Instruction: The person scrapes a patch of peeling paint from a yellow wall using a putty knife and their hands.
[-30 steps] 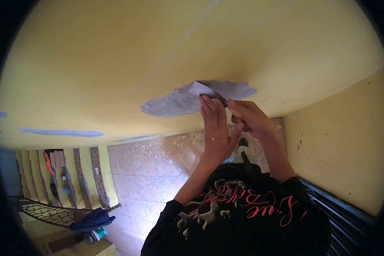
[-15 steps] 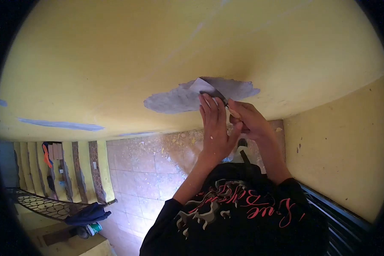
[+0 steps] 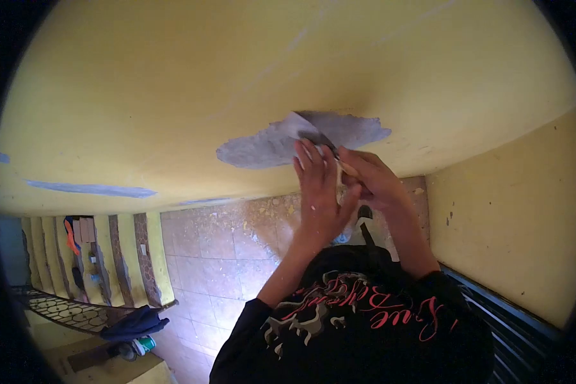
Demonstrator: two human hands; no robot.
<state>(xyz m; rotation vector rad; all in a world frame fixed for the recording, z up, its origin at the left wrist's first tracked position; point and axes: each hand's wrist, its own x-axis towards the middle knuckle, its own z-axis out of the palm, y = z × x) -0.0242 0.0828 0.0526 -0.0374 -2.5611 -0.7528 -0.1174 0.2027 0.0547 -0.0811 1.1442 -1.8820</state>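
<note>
A scraper [image 3: 315, 130] with a wide metal blade and a wooden handle lies against a grey bare patch [image 3: 256, 149] in the yellow wall [image 3: 173, 83]. Wrapped round its handle is my right hand [image 3: 372, 179]. The fingertips of my left hand [image 3: 320, 185] press on the lower part of the blade, with the fingers stretched out and the thumb near the handle. The blade's upper corner reaches the top edge of the patch.
Paint flakes litter the tiled floor [image 3: 217, 249] below. Stairs [image 3: 125, 259] and a metal railing [image 3: 64, 310] with dark cloth [image 3: 133, 322] over it are at the left. Dark metal bars [image 3: 505, 320] stand at the lower right.
The scraper and both my hands have shifted slightly up and to the left, bringing the blade's corner to the patch's upper edge.
</note>
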